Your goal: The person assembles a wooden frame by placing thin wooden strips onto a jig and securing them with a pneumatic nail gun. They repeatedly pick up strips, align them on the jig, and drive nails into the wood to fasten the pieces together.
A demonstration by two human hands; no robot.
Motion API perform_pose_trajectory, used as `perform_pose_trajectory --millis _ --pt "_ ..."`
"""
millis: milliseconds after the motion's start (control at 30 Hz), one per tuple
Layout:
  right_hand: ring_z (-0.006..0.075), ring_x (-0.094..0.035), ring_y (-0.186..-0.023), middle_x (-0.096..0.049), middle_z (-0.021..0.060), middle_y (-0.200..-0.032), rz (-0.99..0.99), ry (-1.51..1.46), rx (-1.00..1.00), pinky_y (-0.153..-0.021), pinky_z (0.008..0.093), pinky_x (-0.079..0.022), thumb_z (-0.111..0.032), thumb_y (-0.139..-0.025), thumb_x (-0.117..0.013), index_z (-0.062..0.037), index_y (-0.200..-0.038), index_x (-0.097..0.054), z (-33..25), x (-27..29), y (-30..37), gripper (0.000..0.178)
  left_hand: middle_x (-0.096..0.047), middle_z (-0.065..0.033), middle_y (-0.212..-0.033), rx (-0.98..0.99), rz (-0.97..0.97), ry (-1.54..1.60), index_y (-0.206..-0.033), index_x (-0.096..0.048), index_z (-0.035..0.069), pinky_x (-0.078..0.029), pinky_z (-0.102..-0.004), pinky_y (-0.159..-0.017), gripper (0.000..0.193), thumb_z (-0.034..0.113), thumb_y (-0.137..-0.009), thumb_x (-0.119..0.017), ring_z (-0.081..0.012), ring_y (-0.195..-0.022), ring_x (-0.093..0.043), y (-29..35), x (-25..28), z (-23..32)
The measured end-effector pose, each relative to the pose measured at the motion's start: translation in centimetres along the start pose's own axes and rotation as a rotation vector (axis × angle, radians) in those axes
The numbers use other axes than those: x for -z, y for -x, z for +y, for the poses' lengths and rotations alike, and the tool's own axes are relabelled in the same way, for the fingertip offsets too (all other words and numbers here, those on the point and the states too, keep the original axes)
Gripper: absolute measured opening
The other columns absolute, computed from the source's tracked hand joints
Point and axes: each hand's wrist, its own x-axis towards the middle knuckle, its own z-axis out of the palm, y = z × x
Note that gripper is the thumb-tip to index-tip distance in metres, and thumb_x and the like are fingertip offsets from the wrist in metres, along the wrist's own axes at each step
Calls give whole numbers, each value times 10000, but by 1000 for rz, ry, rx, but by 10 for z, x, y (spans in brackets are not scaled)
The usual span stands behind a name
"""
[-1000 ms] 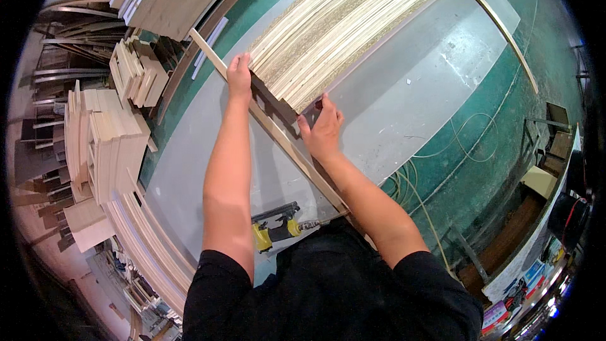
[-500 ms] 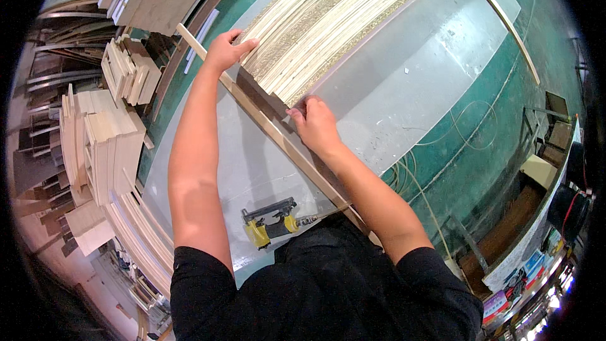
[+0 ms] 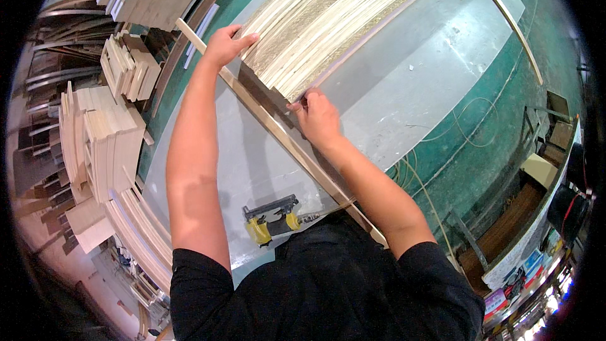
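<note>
A wide stack of pale wooden strips (image 3: pixel 328 31), set on edge side by side, runs away from me toward the far right. My left hand (image 3: pixel 222 48) grips its near left corner, thumb lying across the strip ends and fingers along the outer side. At the near right corner my right hand (image 3: pixel 320 119) is closed, thumb and fingers pinching the outermost strips; the fingertips are partly hidden. A long wooden batten (image 3: pixel 271 127) lies crosswise under my forearms, just in front of the stack. Close to my body rests a yellow and black nail gun (image 3: pixel 271 221) with a hose fitting.
The grey sheet-topped table (image 3: pixel 435 82) carries the stack. A second batten (image 3: pixel 505 22) crosses its far end. An air hose (image 3: pixel 413 180) loops on the green floor at right. Cut boards (image 3: pixel 113 145) are piled at left, and a bench with a cardboard box (image 3: pixel 538 170) stands at right.
The right hand shifts very slightly at the stack's corner, its fingers curling a little more. My left hand keeps its grip, and the whole view moves slightly.
</note>
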Motion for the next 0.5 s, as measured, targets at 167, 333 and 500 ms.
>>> perform_pose_trajectory --millis 167,333,500 --pt "416 -637 -918 -646 199 -989 10 0 27 -774 510 -510 -275 -906 -723 -28 -1005 -581 7 1 4 302 -742 -84 -1052 -30 -33 -151 -1175 -731 32 -503 -342 -866 503 418 -861 -804 -173 -941 -669 7 1 17" --pt "425 -628 -897 -640 209 -957 61 20 55 -769 511 -505 -247 -906 -721 -17 -996 -586 12 -7 7 281 -749 -128 -1066 -12 -19 -158 -1185 -720 21 -509 -371 -887 579 485 -845 -792 -240 -975 -695 8 -2 11" --pt "390 -660 -894 -670 198 -999 -27 43 93 -764 466 -531 -209 -944 -707 -4 -1071 -619 -18 -16 6 256 -683 -221 -1270 -52 108 -429 -1287 -668 36 -489 -419 -1011 709 598 -856 -716 -289 -1169 -661 20 22 -17"
